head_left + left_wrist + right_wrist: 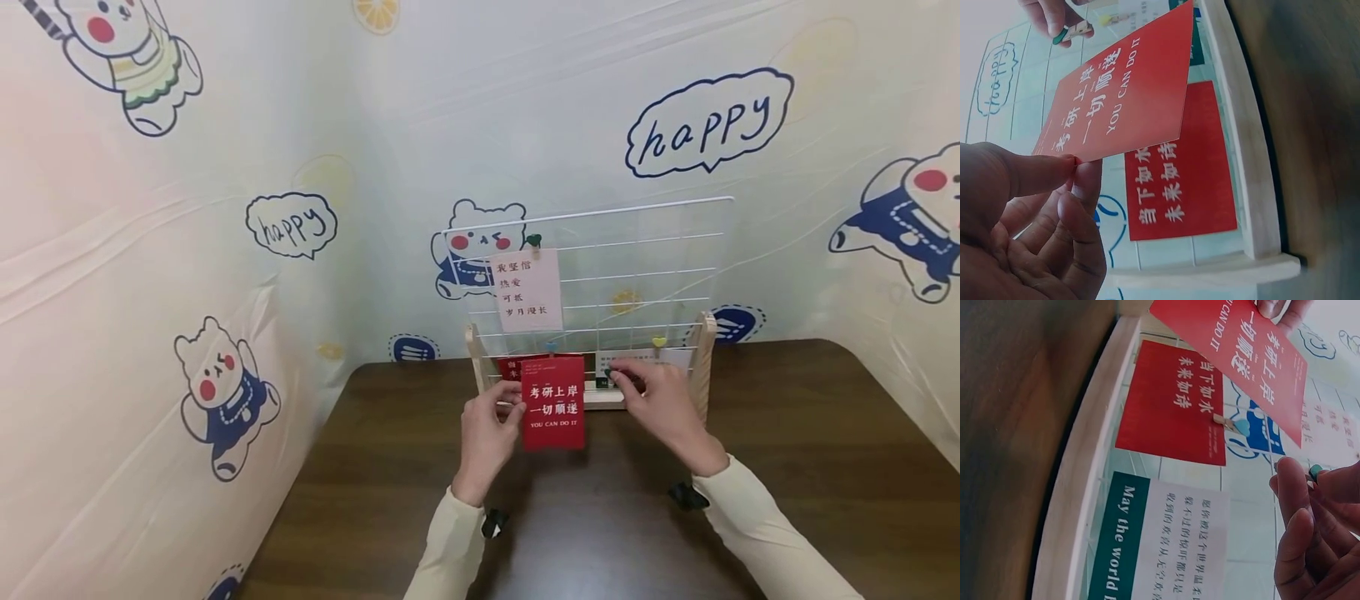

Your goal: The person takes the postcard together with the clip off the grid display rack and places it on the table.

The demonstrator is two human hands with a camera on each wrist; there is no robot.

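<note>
My left hand (487, 429) pinches a red card (553, 408) with white lettering by its left edge, in front of a white wire grid rack (588, 215). Between thumb and fingers, my right hand (663, 404) holds a small wooden clip (1079, 30) with a green heart, to the right of the card. Another red card (1169, 403) hangs low on the grid from a blue heart clip (1235, 425). Beside it is a white and green card (1188, 544), with a yellow heart clip (659, 342) at its top. Higher up, a green heart clip (534, 241) holds a pale card (528, 287).
Wooden side posts (705, 333) and a pale wooden base bar (1235, 125) support the grid. It stands toward the back of a dark brown table (390, 483). A patterned cloth (375, 125) with bears surrounds the table at the back and sides.
</note>
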